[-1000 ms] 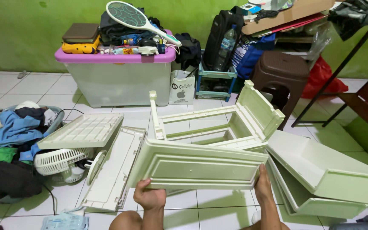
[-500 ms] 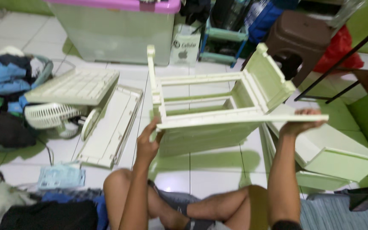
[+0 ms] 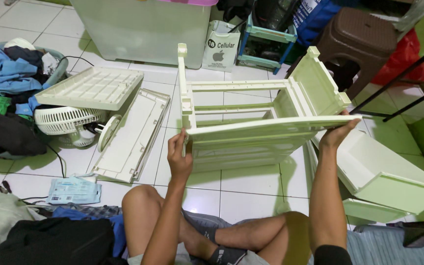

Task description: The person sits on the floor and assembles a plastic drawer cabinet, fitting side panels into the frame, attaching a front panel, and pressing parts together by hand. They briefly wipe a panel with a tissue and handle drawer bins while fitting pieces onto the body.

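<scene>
I sit cross-legged on the tiled floor. My left hand (image 3: pixel 178 156) grips the left end of a pale green plastic panel (image 3: pixel 261 133), and my right hand (image 3: pixel 337 133) holds its right end. The panel is lifted flat, level with the top of a pale green cabinet frame (image 3: pixel 251 93) that lies on its side just beyond it. A pale green drawer (image 3: pixel 388 169) lies on the floor under my right forearm.
To the left lie two more pale panels (image 3: pixel 92 88) (image 3: pixel 133 135) and a white fan (image 3: pixel 67 122). A clothes pile (image 3: pixel 6 78) sits far left. A large storage box (image 3: pixel 148 29), brown stool (image 3: pixel 354 41), small teal rack (image 3: pixel 266 44) and white paper bag (image 3: pixel 221 46) stand behind. A blue packet (image 3: pixel 74 190) lies near my knee.
I lifted the panel from upright on the floor to a flat position level with the frame's top, and my head tilted down, bringing my legs into view.
</scene>
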